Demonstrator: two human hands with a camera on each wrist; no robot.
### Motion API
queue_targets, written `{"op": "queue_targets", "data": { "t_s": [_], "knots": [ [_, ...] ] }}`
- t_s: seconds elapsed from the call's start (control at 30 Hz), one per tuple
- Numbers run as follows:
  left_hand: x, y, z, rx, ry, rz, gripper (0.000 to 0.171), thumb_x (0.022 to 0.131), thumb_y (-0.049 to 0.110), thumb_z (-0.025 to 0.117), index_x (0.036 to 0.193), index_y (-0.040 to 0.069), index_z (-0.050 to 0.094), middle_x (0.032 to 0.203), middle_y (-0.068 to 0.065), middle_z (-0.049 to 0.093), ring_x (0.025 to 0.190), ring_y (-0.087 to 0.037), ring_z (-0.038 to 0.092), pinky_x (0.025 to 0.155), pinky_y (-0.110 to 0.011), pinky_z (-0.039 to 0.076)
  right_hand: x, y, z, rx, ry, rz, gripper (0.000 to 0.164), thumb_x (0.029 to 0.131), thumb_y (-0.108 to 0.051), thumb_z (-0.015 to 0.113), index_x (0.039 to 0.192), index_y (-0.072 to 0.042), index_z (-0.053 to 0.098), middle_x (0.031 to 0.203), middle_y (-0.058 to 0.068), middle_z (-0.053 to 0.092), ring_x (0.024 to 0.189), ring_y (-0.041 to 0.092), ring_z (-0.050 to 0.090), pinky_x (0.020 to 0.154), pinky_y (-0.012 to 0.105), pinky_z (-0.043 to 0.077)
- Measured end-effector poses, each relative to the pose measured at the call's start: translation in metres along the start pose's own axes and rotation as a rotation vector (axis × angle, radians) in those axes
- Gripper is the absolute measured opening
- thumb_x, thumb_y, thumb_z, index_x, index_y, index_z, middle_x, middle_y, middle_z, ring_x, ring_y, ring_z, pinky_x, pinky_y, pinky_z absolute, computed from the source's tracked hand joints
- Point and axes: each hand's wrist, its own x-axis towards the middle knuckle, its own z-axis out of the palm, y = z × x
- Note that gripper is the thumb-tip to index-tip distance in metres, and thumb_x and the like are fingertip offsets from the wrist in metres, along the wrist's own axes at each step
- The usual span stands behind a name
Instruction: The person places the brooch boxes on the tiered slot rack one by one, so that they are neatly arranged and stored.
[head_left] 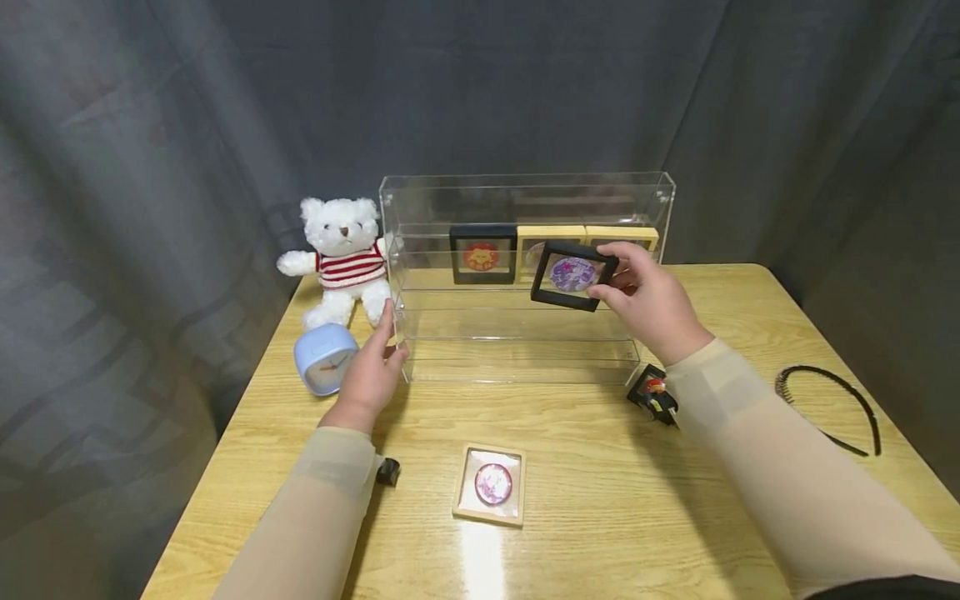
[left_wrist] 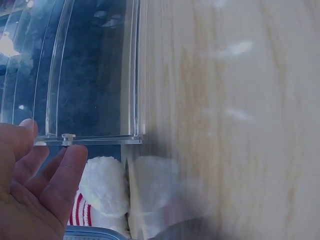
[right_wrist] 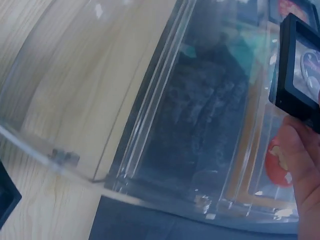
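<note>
In the head view a clear acrylic display rack (head_left: 525,325) with stepped shelves stands on the table. My right hand (head_left: 648,296) pinches a black square display frame (head_left: 573,275) by its right side, in front of the upper shelf. Inside that frame is a round purple badge. My left hand (head_left: 371,375) holds the rack's left side panel (left_wrist: 100,141), thumb on one face and fingers on the other. On the upper shelf stand a black frame (head_left: 483,254) with a red badge and two light wood-coloured frames (head_left: 551,232), partly hidden by the held frame and right hand.
A wood-coloured frame (head_left: 489,485) with a pink badge lies flat near the front. A white teddy bear (head_left: 345,258) and a blue clock (head_left: 324,358) stand left of the rack. At right are a small black-framed item (head_left: 652,395) and a black headband (head_left: 832,408).
</note>
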Motion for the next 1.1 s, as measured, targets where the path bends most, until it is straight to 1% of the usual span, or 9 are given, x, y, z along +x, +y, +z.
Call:
{"op": "queue_targets", "data": {
  "t_s": [0.17,0.33,0.43,0.53,0.63,0.8,0.9,1.0,1.1],
  "knots": [
    [0.001,-0.001,0.001,-0.006,0.001,0.003,0.084,0.104,0.014,0.054,0.155,0.048,-0.003,0.155,-0.014,0.036,0.126,-0.037,0.051,0.103,-0.051,0.043,-0.001,0.003,-0.005,-0.022,0.015,0.026,0.056,0.093,-0.028,0.072,0.144,-0.021,0.05,0.107,0.006,0.061,0.094,0.025,0.064,0.077,0.047,0.052],
    [0.001,-0.002,0.001,-0.011,0.002,0.013,0.084,0.103,0.013,0.054,0.156,0.046,-0.002,0.155,-0.016,0.036,0.125,-0.037,0.052,0.102,-0.051,0.043,-0.003,0.01,-0.013,-0.068,0.007,0.05,0.055,0.093,-0.029,0.072,0.143,-0.021,0.052,0.115,0.007,0.057,0.095,0.025,0.063,0.078,0.049,0.052],
    [0.001,-0.002,0.001,-0.004,0.006,0.017,0.084,0.103,0.013,0.055,0.157,0.045,-0.002,0.154,-0.016,0.037,0.124,-0.037,0.052,0.102,-0.051,0.044,-0.006,0.015,-0.016,-0.122,0.007,0.008,0.051,0.092,-0.024,0.074,0.139,-0.018,0.055,0.116,0.01,0.057,0.093,0.026,0.063,0.078,0.05,0.053],
    [0.001,-0.002,0.001,0.002,0.01,0.017,0.085,0.103,0.012,0.055,0.157,0.045,-0.002,0.154,-0.016,0.038,0.124,-0.037,0.053,0.101,-0.051,0.045,-0.009,0.021,-0.018,-0.183,0.026,-0.058,0.046,0.091,-0.016,0.075,0.134,-0.014,0.059,0.114,0.012,0.061,0.089,0.027,0.063,0.077,0.049,0.053],
    [0.001,-0.001,0.001,0.002,0.009,0.015,0.085,0.103,0.013,0.055,0.157,0.045,-0.002,0.154,-0.016,0.038,0.123,-0.037,0.053,0.101,-0.05,0.045,-0.012,0.026,-0.017,-0.246,0.062,-0.132,0.041,0.089,-0.011,0.076,0.128,-0.012,0.063,0.11,0.011,0.066,0.085,0.026,0.064,0.074,0.048,0.053],
    [0.001,-0.001,0.001,-0.005,0.005,0.011,0.084,0.103,0.013,0.054,0.156,0.046,-0.003,0.155,-0.016,0.036,0.124,-0.037,0.052,0.1,-0.051,0.045,-0.013,0.03,-0.015,-0.342,0.144,-0.238,0.032,0.088,-0.011,0.077,0.12,-0.014,0.07,0.108,0.01,0.071,0.081,0.025,0.065,0.063,0.043,0.051],
    [0.001,-0.002,0.001,-0.006,0.003,0.009,0.084,0.104,0.013,0.053,0.156,0.046,-0.003,0.155,-0.016,0.035,0.125,-0.037,0.052,0.1,-0.051,0.046,-0.015,0.029,-0.014,-0.386,0.177,-0.267,0.028,0.088,-0.012,0.077,0.116,-0.014,0.073,0.106,0.009,0.072,0.078,0.024,0.065,0.058,0.041,0.048],
    [0.001,-0.003,0.001,-0.01,0.0,0.006,0.084,0.104,0.013,0.053,0.156,0.047,-0.003,0.156,-0.015,0.035,0.126,-0.037,0.051,0.1,-0.051,0.045,-0.017,0.029,-0.013,-0.411,0.188,-0.264,0.026,0.088,-0.012,0.077,0.113,-0.014,0.075,0.102,0.007,0.073,0.073,0.021,0.064,0.056,0.04,0.047],
    [0.001,-0.004,0.001,-0.012,-0.002,0.007,0.083,0.104,0.014,0.053,0.155,0.048,-0.003,0.156,-0.015,0.034,0.127,-0.037,0.05,0.102,-0.052,0.043,-0.02,0.033,-0.012,-0.411,0.203,-0.255,0.023,0.086,-0.011,0.079,0.109,-0.013,0.077,0.103,0.007,0.071,0.076,0.022,0.064,0.059,0.041,0.049]
  ]
}}
